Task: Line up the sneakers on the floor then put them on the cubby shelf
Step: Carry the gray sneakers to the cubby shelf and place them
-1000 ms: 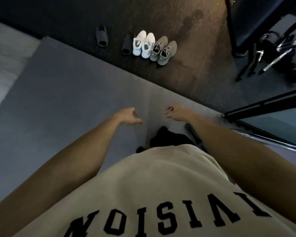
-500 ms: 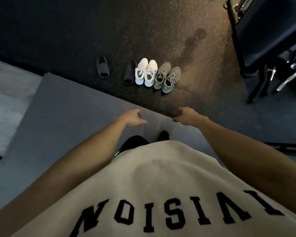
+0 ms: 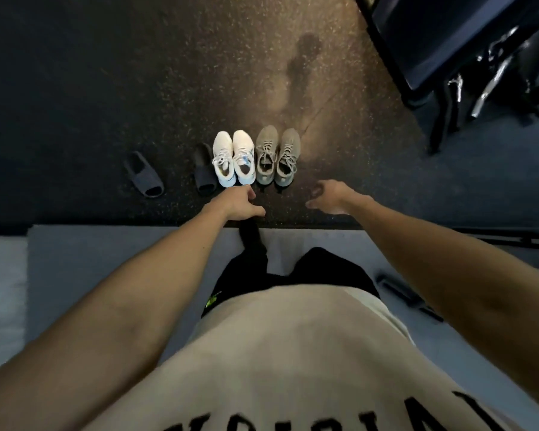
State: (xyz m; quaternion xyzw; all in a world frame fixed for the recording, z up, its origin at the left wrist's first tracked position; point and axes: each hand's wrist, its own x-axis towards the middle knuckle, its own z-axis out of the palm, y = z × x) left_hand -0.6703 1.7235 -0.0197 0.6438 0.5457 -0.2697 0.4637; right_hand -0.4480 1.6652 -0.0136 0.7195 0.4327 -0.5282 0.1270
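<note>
Since a second ago we have closed on the white sneakers [image 3: 233, 158] and grey sneakers [image 3: 277, 157], paired on the floor, left hand [image 3: 237, 203] and right hand [image 3: 330, 195] seemingly loose, empty, ready to grasp.

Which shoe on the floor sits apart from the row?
The dark slide farthest left. It lies angled and alone, while its mate, the white sneakers and grey sneakers stand side by side.

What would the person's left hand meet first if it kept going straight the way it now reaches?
Probably the heel of the white sneakers: the left hand reaches forward just short of that pair. Depth is unclear from above, so it might pass over them.
</note>
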